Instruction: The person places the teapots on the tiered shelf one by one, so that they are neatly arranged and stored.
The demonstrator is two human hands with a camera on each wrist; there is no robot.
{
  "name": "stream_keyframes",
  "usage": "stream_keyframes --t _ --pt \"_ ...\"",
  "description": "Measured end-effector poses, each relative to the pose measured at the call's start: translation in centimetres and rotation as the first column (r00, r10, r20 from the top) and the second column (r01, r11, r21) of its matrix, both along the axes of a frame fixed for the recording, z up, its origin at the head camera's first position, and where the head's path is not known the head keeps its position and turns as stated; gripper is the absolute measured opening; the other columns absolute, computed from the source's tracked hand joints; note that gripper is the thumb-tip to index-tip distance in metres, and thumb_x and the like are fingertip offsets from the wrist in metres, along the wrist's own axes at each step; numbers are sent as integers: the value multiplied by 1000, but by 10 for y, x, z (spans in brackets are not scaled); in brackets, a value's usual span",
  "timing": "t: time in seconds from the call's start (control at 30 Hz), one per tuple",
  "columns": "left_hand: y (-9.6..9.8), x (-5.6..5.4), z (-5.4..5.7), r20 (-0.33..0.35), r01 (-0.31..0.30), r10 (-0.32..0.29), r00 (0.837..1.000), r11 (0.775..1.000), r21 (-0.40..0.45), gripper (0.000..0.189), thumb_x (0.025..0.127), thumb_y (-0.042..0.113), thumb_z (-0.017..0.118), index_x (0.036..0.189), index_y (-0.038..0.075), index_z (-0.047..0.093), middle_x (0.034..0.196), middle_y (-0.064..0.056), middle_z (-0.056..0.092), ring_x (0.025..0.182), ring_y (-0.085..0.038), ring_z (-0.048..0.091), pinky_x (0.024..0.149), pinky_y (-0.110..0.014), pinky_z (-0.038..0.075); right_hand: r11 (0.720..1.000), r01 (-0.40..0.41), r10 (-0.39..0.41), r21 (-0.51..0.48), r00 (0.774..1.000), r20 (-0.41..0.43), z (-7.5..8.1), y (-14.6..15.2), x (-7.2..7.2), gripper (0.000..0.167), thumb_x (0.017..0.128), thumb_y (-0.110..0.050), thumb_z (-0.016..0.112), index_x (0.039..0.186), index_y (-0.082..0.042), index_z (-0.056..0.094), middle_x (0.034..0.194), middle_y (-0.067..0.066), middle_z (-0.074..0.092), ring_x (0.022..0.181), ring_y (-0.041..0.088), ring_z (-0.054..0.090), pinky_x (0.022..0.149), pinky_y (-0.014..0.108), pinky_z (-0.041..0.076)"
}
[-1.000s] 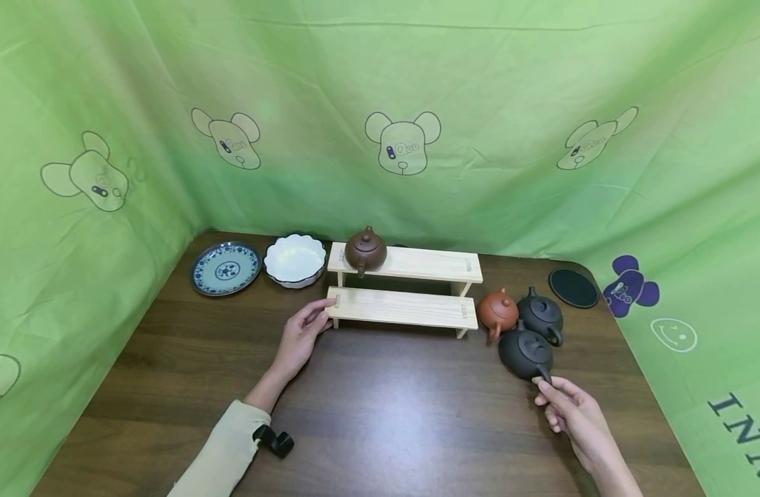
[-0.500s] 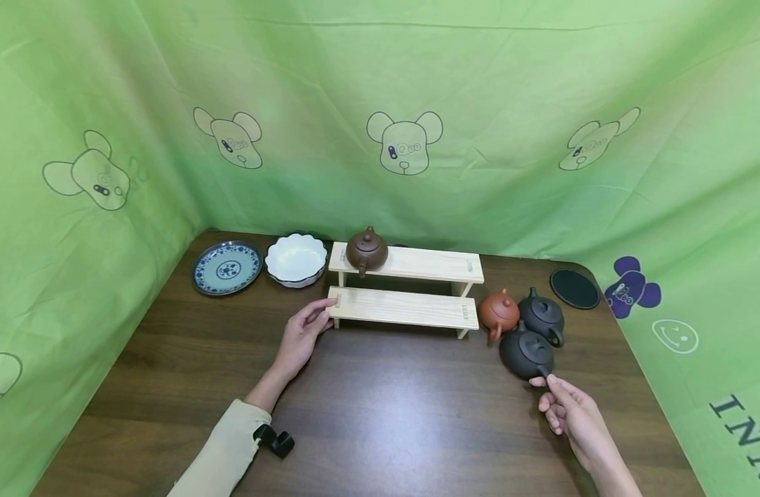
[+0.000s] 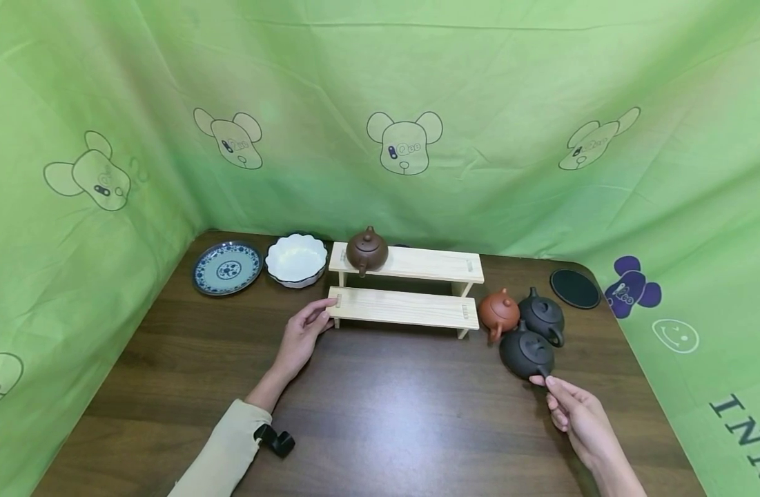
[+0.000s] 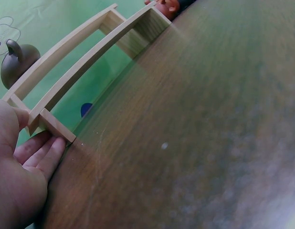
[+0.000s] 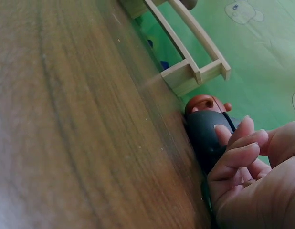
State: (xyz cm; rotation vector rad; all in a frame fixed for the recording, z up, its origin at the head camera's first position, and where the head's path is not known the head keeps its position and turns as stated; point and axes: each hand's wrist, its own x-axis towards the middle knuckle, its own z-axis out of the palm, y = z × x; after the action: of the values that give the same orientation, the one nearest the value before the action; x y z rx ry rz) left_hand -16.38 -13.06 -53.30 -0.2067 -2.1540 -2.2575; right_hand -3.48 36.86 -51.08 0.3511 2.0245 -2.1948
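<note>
My left hand (image 3: 297, 338) grips the left end of a two-tier wooden shelf (image 3: 404, 307), thumb at the lower board's edge. In the left wrist view, its other fingers (image 4: 51, 151) lie against the end leg. With thumb and index finger, my right hand (image 3: 580, 413) pinches the handle of the front black teapot (image 3: 526, 351), which sits on the table; the other fingers curl below. Behind it stand a second black teapot (image 3: 542, 315) and a reddish-orange teapot (image 3: 498, 312), close together. A dark brown teapot (image 3: 367, 252) rests on the upper board's left end.
At the back left of the brown table (image 3: 380, 414) are a blue-and-white plate (image 3: 227, 269) and a white scalloped bowl (image 3: 296, 259). A black oval mat (image 3: 574, 288) lies at the back right. Green printed cloth (image 3: 330, 124) hangs behind and beside the table.
My right hand's grip shifts slightly at the teapot handle, its lower fingers moving a little. The left hand, shelf and teapots keep their places.
</note>
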Motion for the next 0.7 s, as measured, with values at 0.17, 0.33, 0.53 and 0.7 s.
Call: stream_keyframes --t 0.17,0.33,0.53,0.7 --pt "0 1 2 7 2 -2 1000 1000 2 32 114 -3 56 144 -8 67 154 -25 63 123 -8 68 107 -33 64 999 17 -18 -35 1000 -21 -1 -1 0 43 120 -10 48 104 -19 87 72 -10 54 57 9 25 53 37 8" --pt "1 1 3 12 0 -1 1000 1000 5 32 114 -3 55 144 -8 67 154 -25 64 123 -7 68 107 -32 64 997 16 -20 -71 998 -57 -4 -2 4 44 120 -7 46 105 -16 87 71 -10 55 58 14 19 54 39 3" --pt "1 1 2 14 -3 3 1000 1000 8 32 113 -5 55 143 -9 67 154 -26 63 122 -6 68 106 -30 63 995 7 -12 -96 998 -54 -4 -3 9 45 120 -7 45 106 -17 87 72 -10 56 58 12 19 54 39 2" --pt "0 1 0 7 -3 3 1000 1000 6 32 114 -3 55 144 -9 66 153 -27 63 122 -6 68 107 -29 63 991 3 -11 -134 998 -60 1 -5 15 45 121 -9 45 108 -18 87 72 -11 57 58 10 21 55 36 3"
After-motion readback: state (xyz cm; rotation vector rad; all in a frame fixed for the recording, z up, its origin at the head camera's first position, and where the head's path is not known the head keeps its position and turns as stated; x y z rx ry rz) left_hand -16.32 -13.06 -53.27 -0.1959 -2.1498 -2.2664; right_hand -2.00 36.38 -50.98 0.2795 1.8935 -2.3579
